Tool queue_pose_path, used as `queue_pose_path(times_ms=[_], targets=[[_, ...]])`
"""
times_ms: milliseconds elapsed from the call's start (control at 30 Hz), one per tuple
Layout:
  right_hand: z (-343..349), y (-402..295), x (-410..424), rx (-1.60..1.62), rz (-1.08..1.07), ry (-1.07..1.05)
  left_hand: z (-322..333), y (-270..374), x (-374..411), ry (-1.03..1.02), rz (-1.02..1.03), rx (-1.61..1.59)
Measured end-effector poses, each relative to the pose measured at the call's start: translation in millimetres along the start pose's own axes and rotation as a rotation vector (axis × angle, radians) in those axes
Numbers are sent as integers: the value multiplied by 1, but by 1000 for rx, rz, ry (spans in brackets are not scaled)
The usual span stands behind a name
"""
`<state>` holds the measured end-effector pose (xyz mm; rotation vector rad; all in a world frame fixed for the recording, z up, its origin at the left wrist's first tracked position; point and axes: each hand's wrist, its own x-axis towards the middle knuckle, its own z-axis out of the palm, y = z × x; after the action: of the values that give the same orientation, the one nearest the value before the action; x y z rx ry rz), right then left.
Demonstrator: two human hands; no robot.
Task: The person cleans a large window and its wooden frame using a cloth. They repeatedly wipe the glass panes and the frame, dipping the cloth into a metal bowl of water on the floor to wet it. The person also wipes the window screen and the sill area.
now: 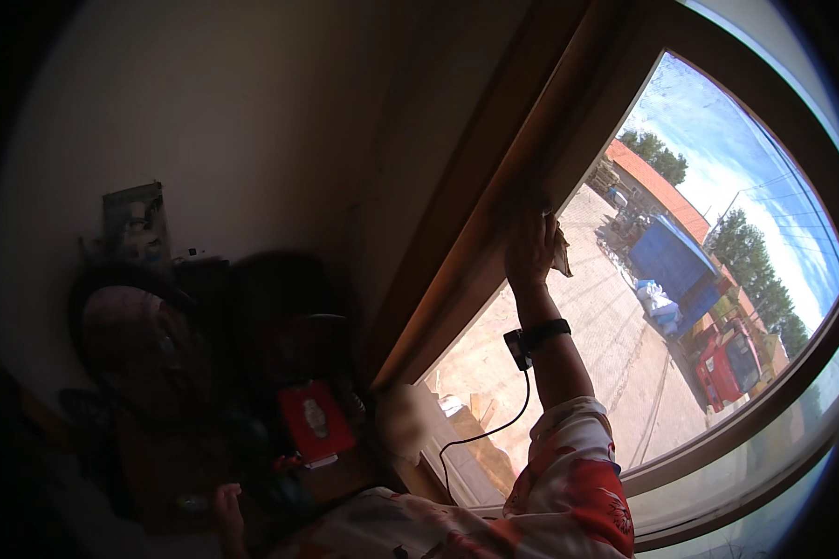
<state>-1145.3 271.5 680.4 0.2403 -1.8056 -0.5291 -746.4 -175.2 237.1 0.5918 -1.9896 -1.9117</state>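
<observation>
My right hand [531,244] is raised against the wooden window frame [489,244], beside the glass. A pale folded cloth [563,253] shows at its edge, pressed under the palm and fingers; most of it is hidden. Around that wrist sits a black strap with a small device [519,349], and a thin dark cable [486,437] runs down from it. Low on the left, my left hand [229,509] is partly visible in shadow with its fingertips up. Whether it holds anything is unclear. The sleeve [566,468] is white and red, with a printed pattern.
A dark cluttered surface at left bears a red box [314,423] and a round mirror-like object [126,325]. A picture [136,220] is on the wall. A blurred pale patch [402,419] lies by the sill. Outside are a blue tarp [671,272] and a red vehicle [727,367].
</observation>
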Motion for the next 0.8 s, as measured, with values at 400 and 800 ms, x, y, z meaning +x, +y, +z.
queue_pose_path(times_ms=[400,800], targets=[[26,-42,-152,480,-214,-353,-25,19,-33,148,-201,-212],[-274,310,214,-963,328,379,-16,-104,19,116,-309,-180]])
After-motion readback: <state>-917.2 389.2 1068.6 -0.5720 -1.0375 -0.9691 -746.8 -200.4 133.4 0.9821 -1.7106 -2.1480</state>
